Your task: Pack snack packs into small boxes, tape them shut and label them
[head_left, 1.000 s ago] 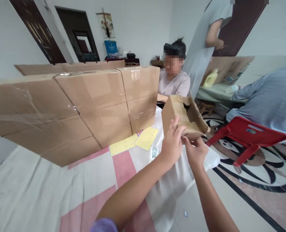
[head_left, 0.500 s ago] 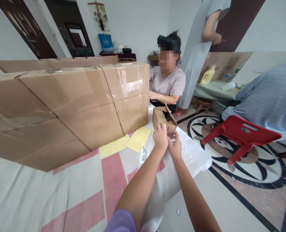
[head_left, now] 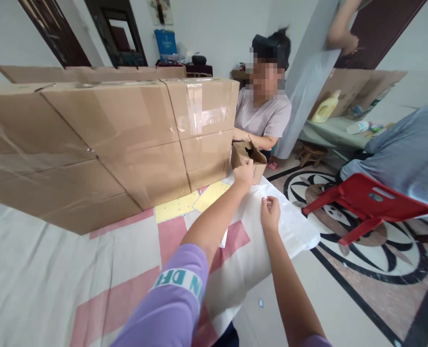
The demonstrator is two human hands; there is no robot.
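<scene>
A small open brown cardboard box (head_left: 243, 155) stands on the cloth-covered table (head_left: 47, 270) at its far right corner, beside the stack of big cartons. My left hand (head_left: 243, 174) is stretched out to it, fingers closed on its near lower edge. My right hand (head_left: 270, 212) has come off the box. It hovers just above the white cloth near the table's right edge, fingers curled in with nothing visible in them. Two yellow sheets (head_left: 190, 200) lie flat on the cloth between the cartons and my left arm.
A long wall of taped brown cartons (head_left: 120, 140) fills the left and back of the table. A seated person (head_left: 262, 115) faces me just behind the small box. A red plastic chair (head_left: 369, 202) stands on the patterned floor to the right, beside another person in blue (head_left: 409, 149).
The small box has gone from held up in both hands to set down at the far table corner. My right hand let go and drew back; my left stays on the box.
</scene>
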